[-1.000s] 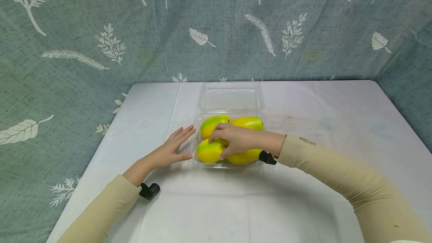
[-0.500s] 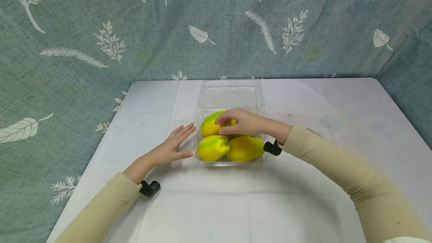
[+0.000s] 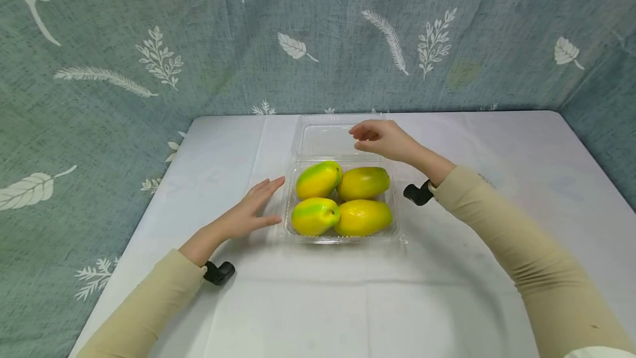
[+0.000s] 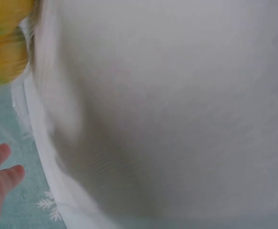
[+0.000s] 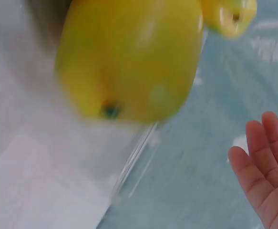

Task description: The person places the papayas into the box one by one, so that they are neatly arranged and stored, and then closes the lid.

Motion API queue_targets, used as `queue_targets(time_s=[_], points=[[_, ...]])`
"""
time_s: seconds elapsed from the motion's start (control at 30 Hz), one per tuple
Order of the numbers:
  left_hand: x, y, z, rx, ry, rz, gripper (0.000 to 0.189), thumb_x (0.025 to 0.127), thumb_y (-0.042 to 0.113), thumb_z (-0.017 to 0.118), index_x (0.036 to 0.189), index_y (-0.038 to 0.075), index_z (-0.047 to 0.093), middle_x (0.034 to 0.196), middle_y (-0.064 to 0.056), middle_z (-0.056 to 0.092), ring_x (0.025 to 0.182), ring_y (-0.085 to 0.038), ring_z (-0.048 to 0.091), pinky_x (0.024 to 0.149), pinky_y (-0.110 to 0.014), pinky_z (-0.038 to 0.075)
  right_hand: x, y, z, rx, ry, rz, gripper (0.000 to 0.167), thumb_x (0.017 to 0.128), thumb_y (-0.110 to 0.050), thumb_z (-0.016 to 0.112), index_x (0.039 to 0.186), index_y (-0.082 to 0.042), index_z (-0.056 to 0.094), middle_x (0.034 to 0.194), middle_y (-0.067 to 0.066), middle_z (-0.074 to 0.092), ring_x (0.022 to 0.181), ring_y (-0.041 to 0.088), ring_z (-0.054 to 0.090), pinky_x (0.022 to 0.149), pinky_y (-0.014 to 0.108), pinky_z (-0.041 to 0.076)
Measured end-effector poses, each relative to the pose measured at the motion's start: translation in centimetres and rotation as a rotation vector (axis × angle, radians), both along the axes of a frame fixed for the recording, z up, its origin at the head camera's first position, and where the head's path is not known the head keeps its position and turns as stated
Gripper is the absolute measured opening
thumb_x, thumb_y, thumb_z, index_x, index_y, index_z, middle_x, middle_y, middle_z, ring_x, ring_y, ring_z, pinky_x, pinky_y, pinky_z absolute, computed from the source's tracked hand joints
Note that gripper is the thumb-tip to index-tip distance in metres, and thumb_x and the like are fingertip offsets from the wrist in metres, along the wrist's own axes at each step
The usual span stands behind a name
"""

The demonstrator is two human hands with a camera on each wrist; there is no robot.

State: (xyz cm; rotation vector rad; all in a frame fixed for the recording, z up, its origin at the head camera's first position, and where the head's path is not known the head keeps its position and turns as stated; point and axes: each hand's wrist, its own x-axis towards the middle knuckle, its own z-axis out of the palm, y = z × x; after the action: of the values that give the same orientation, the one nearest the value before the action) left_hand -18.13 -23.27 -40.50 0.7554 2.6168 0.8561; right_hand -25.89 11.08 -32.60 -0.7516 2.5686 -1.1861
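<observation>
Several yellow-green mangoes (image 3: 364, 217) lie in two rows inside a clear plastic clamshell box (image 3: 343, 239). Its transparent lid (image 3: 323, 141) is folded back flat behind it. My left hand (image 3: 248, 211) is at the box's left side, fingers spread and fingertips right by the wall, holding nothing. Above the lid's right part hovers my right hand (image 3: 390, 140), fingers loosely bent and nothing in them. In the right wrist view a mango (image 5: 129, 62) looms large and blurred, with the relaxed fingers (image 5: 260, 152) apart from it.
A white cloth covers the table (image 3: 318, 303). Behind and beside it hangs a grey-green curtain (image 3: 328, 43) with white leaf prints. Black wrist cameras (image 3: 419, 193) sit at both sleeve cuffs.
My right hand has lifted off the mangoes and moved back and right, over the lid, uncovering the back right mango. The left hand has stayed nearly still.
</observation>
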Motion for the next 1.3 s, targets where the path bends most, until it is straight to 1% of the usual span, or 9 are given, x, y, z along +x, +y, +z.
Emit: queue_targets(time_s=[0.17, 0.37, 0.53, 0.6, 0.7, 0.83, 0.97, 1.13, 1.3], points=[[-1.6, -0.1, 1.0, 0.022, 0.014, 0.053, 0.070, 0.092, 0.035, 0.054, 0.148, 0.019, 0.015, 0.152, -0.010, 0.018, 0.139, -0.035, 0.009, 0.106, -0.060, 0.014, -1.6, 2.5, -0.9, -0.028, -0.072, -0.139, 0.037, 0.089, -0.014, 0.059, 0.124, -0.005, 0.054, 0.117, 0.016, 0.057, 0.104, 0.027, 0.054, 0.089, 0.040, 0.045], [-4.5, 0.2, 2.5, 0.063, 0.025, 0.190, 0.066, 0.092, 0.044, 0.049, 0.145, 0.013, 0.026, 0.144, -0.012, 0.036, 0.132, -0.032, 0.030, 0.104, -0.054, 0.026, -2.8, 4.5, -2.6, -0.054, -0.122, -0.264, 0.041, 0.089, -0.014, 0.059, 0.129, -0.005, 0.050, 0.126, 0.019, 0.051, 0.111, 0.029, 0.051, 0.092, 0.042, 0.043], [-6.7, 0.4, 3.6, 0.130, -0.041, 0.290, 0.060, 0.093, 0.042, 0.049, 0.143, 0.012, 0.032, 0.138, -0.014, 0.044, 0.125, -0.032, 0.040, 0.101, -0.050, 0.034, -2.9, 5.5, -4.2, -0.179, -0.151, -0.423, 0.045, 0.090, -0.015, 0.058, 0.132, -0.005, 0.046, 0.131, 0.018, 0.048, 0.115, 0.029, 0.048, 0.096, 0.042, 0.042], [-7.4, 0.6, 3.7, 0.164, -0.083, 0.332, 0.057, 0.093, 0.038, 0.049, 0.142, 0.012, 0.034, 0.136, -0.015, 0.046, 0.123, -0.032, 0.042, 0.099, -0.048, 0.037, -2.8, 5.7, -4.8, -0.240, -0.196, -0.488, 0.047, 0.090, -0.015, 0.057, 0.135, -0.006, 0.044, 0.133, 0.016, 0.046, 0.118, 0.029, 0.045, 0.098, 0.042, 0.039], [-8.3, 1.4, 3.6, 0.231, -0.192, 0.412, 0.055, 0.094, 0.034, 0.049, 0.141, 0.010, 0.034, 0.133, -0.016, 0.047, 0.119, -0.033, 0.046, 0.098, -0.047, 0.038, -2.6, 6.0, -5.6, -0.297, -0.303, -0.555, 0.053, 0.091, -0.017, 0.057, 0.139, -0.008, 0.038, 0.139, 0.015, 0.040, 0.124, 0.029, 0.039, 0.104, 0.043, 0.032], [-9.5, 3.0, 3.3, 0.264, -0.344, 0.510, 0.055, 0.095, 0.031, 0.049, 0.142, 0.009, 0.033, 0.132, -0.015, 0.049, 0.113, -0.034, 0.051, 0.097, -0.046, 0.040, -2.6, 5.9, -6.5, -0.310, -0.421, -0.574, 0.058, 0.091, -0.015, 0.055, 0.143, -0.007, 0.030, 0.145, 0.015, 0.032, 0.131, 0.030, 0.033, 0.108, 0.043, 0.027], [-10.5, 4.5, 2.9, 0.243, -0.436, 0.565, 0.052, 0.095, 0.029, 0.049, 0.141, 0.009, 0.035, 0.129, -0.015, 0.053, 0.109, -0.032, 0.056, 0.094, -0.042, 0.042, -2.7, 5.6, -7.4, -0.276, -0.454, -0.557, 0.060, 0.091, -0.012, 0.055, 0.144, -0.006, 0.027, 0.146, 0.016, 0.031, 0.132, 0.030, 0.031, 0.107, 0.041, 0.028], [-10.8, 5.3, 2.5, 0.241, -0.471, 0.589, 0.051, 0.094, 0.024, 0.050, 0.140, 0.009, 0.036, 0.127, -0.014, 0.055, 0.102, -0.027, 0.060, 0.091, -0.038, 0.044, -2.5, 5.5, -7.9, -0.343, -0.501, -0.529, 0.060, 0.091, -0.008, 0.054, 0.144, -0.003, 0.024, 0.143, 0.019, 0.034, 0.126, 0.028, 0.039, 0.103, 0.037, 0.035], [-11.1, 5.4, 2.0, 0.255, -0.495, 0.617, 0.052, 0.094, 0.025, 0.050, 0.142, 0.013, 0.033, 0.129, -0.011, 0.054, 0.088, -0.017, 0.060, 0.085, -0.032, 0.045, -2.4, 5.4, -8.1, -0.453, -0.562, -0.505, 0.058, 0.091, -0.005, 0.053, 0.142, 0.002, 0.026, 0.137, 0.021, 0.039, 0.098, 0.012, 0.056, 0.097, 0.032, 0.042]])
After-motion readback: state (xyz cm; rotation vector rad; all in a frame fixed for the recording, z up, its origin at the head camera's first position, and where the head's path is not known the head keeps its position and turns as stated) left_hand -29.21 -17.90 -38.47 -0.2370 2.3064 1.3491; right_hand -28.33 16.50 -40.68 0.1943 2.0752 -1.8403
